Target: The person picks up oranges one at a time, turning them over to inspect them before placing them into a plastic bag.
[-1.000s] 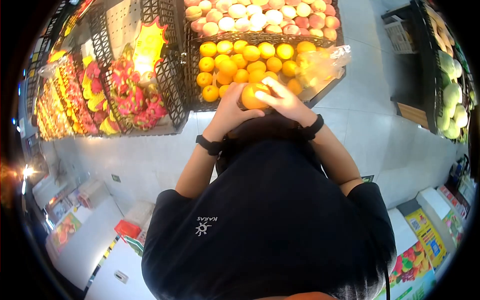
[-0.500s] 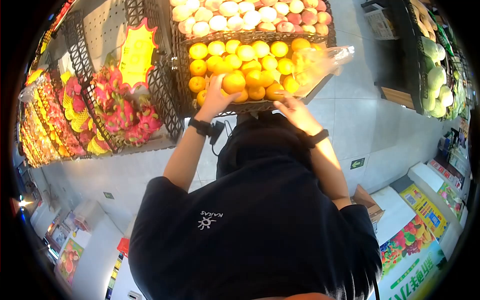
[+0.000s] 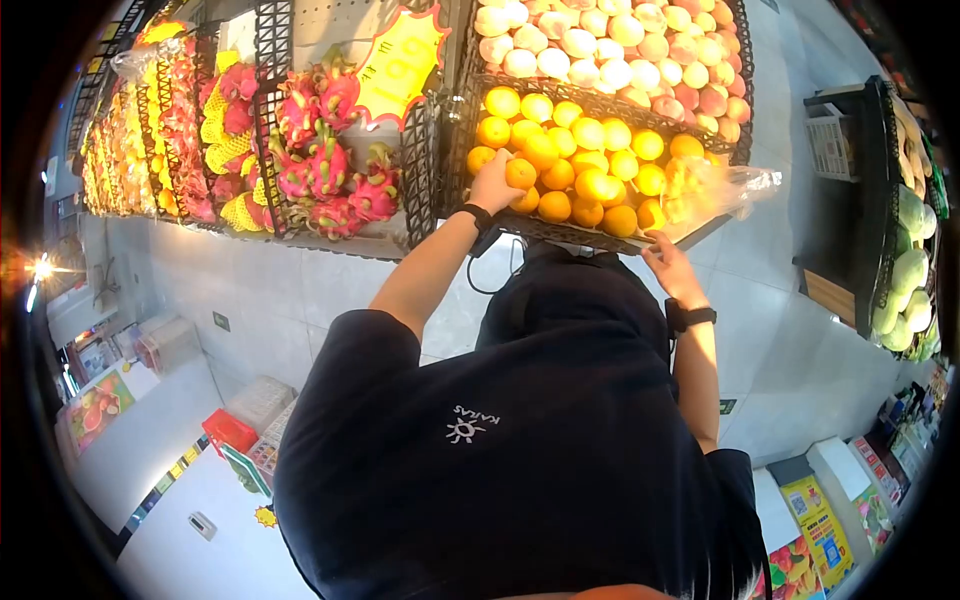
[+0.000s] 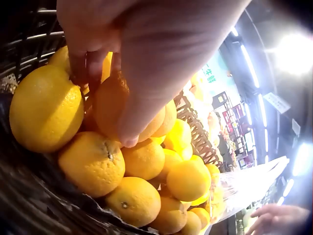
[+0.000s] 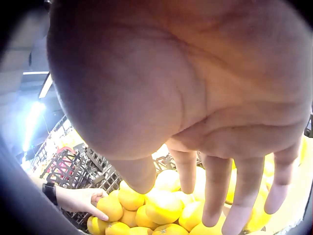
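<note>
Shifted leftward over the crate (image 3: 580,236), the left hand (image 3: 490,188) grips an orange (image 3: 521,173) between thumb and fingers, the loose-fingered, empty right hand (image 3: 673,272) well apart.

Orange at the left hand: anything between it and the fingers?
Nothing visible. The left hand has its thumb and fingers directly on the orange; neighbouring oranges lie around it, none seen in between.
</note>
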Tool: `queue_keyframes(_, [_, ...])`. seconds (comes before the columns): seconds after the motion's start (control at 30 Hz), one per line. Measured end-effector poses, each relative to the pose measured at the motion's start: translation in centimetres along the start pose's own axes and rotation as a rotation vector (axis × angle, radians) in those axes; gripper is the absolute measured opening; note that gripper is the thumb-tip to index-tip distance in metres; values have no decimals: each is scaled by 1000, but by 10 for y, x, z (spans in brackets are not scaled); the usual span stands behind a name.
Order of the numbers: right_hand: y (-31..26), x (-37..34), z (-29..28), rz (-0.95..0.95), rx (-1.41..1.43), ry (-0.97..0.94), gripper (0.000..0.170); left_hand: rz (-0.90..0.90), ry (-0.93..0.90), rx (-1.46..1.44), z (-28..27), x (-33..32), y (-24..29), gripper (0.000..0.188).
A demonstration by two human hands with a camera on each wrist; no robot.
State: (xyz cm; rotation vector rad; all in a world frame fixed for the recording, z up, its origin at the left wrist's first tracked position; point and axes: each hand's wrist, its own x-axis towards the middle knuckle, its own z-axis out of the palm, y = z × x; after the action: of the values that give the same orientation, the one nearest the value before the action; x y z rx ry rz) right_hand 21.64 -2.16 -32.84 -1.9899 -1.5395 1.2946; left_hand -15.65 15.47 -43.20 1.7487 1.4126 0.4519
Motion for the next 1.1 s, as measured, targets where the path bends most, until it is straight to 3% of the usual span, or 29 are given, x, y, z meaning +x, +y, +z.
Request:
queue_keyframes(0.23, [7, 6, -1, -35, -66, 26, 46, -130, -5, 246, -5, -6, 6, 69])
queue_keyframes(0.33, [6, -3, -15, -40, -12, 134, 40, -91, 27, 274, -1, -9, 4, 70])
queue_keyframes(0.4, [12, -5, -28, -65, -82, 560, 32, -92, 4, 287, 0, -11, 5, 73])
queue_keyframes(0.47, [-9, -12, -54, -100, 7, 863, 32, -103, 28, 346, 0, -15, 9, 74])
queue_keyframes(0.57, [6, 5, -93, -127, 112, 1097, 65, -139, 36, 426, 0, -17, 5, 70])
queue_keyframes(0.6, [-4, 8, -112, -21, -65, 1054, 88, -130, 61, 440, 10, -14, 6, 68])
queue_keyframes(0.63, [1, 20, -127, -136, -169, 1031, 105, -166, 34, 432, 13, -11, 13, 68])
queue_keyframes(0.7, [31, 55, -148, -236, -198, 922, 119, -215, 11, 436, 17, -9, 19, 71])
queue_keyframes(0.73, [45, 75, -154, -366, -150, 877, 115, -229, 20, 448, 19, -9, 19, 74])
queue_keyframes(0.77, [46, 83, -156, -298, 81, 694, 100, -218, 35, 464, 22, -11, 18, 79])
queue_keyframes(0.8, [54, 93, -159, -185, 160, 528, 65, -212, 54, 480, 25, -15, 17, 84])
queue_keyframes(0.87, [51, 102, -170, 33, -80, 214, 33, -13, 138, 406, 25, -25, 19, 92])
queue_keyframes(0.93, [38, 85, -155, -314, 178, 320, 24, 109, 231, 487, 28, -26, 27, 88])
queue_keyframes(1.0, [25, 74, -146, -651, 366, 199, 24, 1, 223, 145, 34, -30, 55, 83])
queue_keyframes(1.07, [-2, 54, -135, -678, 569, 107, 26, -235, 27, -81, 36, -41, 142, 85])
queue_keyframes(1.1, [-14, 49, -133, -705, 475, 107, 27, -153, -22, -84, 42, -46, 176, 89])
